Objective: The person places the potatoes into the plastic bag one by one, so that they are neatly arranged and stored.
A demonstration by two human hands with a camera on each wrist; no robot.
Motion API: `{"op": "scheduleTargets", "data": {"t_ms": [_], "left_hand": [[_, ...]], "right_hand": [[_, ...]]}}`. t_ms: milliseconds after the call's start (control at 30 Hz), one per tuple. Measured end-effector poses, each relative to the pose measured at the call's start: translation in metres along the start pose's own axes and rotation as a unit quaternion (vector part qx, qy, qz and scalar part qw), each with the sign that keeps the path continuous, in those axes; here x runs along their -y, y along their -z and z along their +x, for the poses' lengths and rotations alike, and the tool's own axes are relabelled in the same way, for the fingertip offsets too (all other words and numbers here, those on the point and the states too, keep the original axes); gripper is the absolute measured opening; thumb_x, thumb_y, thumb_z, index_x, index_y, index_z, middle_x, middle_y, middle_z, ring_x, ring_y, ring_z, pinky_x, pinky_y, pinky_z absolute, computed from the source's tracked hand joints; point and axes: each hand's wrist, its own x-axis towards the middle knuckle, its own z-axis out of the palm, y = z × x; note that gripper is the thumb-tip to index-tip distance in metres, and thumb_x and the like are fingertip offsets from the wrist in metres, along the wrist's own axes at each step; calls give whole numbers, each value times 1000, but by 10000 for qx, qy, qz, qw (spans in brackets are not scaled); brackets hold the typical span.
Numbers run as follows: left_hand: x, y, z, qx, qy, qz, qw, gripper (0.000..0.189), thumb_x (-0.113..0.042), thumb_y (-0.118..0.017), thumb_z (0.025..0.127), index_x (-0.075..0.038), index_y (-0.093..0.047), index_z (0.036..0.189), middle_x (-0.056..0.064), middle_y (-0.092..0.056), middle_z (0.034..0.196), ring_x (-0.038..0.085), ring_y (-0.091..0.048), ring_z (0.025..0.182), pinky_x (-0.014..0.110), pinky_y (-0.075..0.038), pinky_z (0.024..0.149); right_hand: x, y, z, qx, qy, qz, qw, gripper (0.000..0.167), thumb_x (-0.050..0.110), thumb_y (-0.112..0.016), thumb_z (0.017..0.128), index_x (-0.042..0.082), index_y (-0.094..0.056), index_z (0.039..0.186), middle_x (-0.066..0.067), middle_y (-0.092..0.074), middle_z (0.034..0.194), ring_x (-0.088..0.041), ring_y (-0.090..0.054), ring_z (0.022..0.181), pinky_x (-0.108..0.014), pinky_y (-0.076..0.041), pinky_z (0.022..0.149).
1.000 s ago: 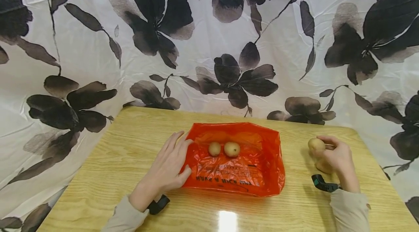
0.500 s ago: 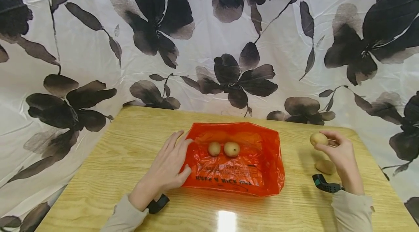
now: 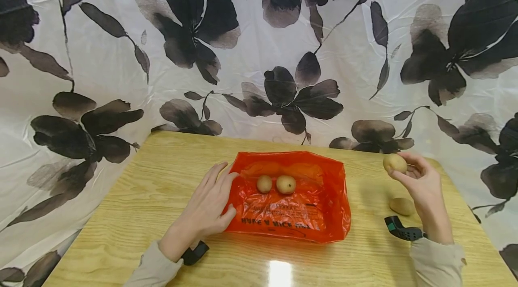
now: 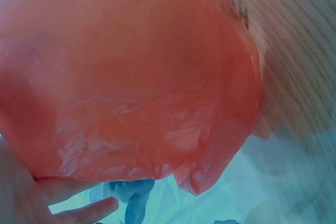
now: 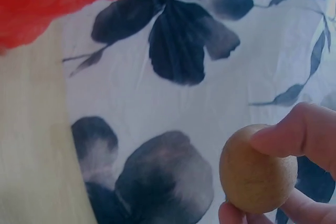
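Over table [image 3: 162, 174] | right hand [image 3: 424, 186] pinches potato [image 3: 393, 162] | left hand [image 3: 206, 206], loosely spread, seemingly touches red bag [image 3: 335, 204]

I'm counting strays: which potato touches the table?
The potato below the right hand in the head view; that hand holds another, and two more sit in the red bag.

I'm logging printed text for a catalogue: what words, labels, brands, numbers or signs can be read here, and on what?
"HAVE A NICE": black, flipped lettering on the red plastic bag; the word after it is too distorted to read surely.
Smaller lines on the same bag: too small and blurred to read.
No other text readable.
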Motion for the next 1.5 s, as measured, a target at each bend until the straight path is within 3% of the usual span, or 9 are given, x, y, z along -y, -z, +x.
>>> {"op": "scheduleTargets", "data": {"t_ms": [200, 600, 833, 1100, 1333, 1500], "left_hand": [[1, 1, -1, 4, 19, 0, 10000, 63, -22, -56, 73, 6, -48, 129, 26, -50, 134, 45, -38, 134, 52, -23, 116], [-1, 2, -3, 71, 61, 8, 10000, 64, -22, -57, 73, 6, -47, 130, 26, -49, 135, 44, -37, 135, 52, -23, 116], [-1, 4, -2, 179, 89, 18, 9998, 65, -22, -57, 73, 6, -46, 131, 25, -48, 138, 43, -34, 137, 52, -22, 117], [-1, 3, -1, 102, 80, -27, 9999, 66, -22, -58, 72, 6, -47, 131, 26, -48, 137, 43, -34, 137, 52, -23, 117], [-1, 3, 0, 65, 55, -22, 10000, 66, -23, -58, 73, 6, -47, 131, 26, -48, 138, 44, -35, 136, 53, -24, 116], [-1, 2, 1, 47, 39, -23, 10000, 66, -22, -58, 72, 6, -47, 130, 26, -48, 137, 43, -36, 136, 54, -25, 115]], "right_hand": [[10, -11, 0, 20, 443, 202, 9988, 46, -21, -67, 77, 3, -66, 117, 1, -66, 106, -7, -64, 89, -12, -53, 75], [27, -36, -7, 16, 808, 345, 9961, 50, -28, -65, 73, -8, -63, 120, -4, -64, 108, -10, -63, 93, -13, -51, 82], [38, -55, -10, 178, 1088, -90, 9939, 53, -28, -67, 71, -7, -63, 119, -7, -61, 112, -13, -62, 95, -14, -50, 85], [54, -72, -11, 646, 1282, -876, 9858, 53, -22, -73, 70, -11, -59, 121, -6, -63, 112, -13, -62, 97, -15, -52, 84], [65, -83, -10, 921, 1292, -1806, 9707, 53, -14, -79, 72, -6, -61, 121, -4, -62, 113, -14, -61, 100, -16, -52, 86], [71, -90, -10, 1216, 1275, -2120, 9612, 54, -10, -80, 73, -3, -61, 124, -4, -61, 116, -12, -60, 101, -15, -52, 86]]}}
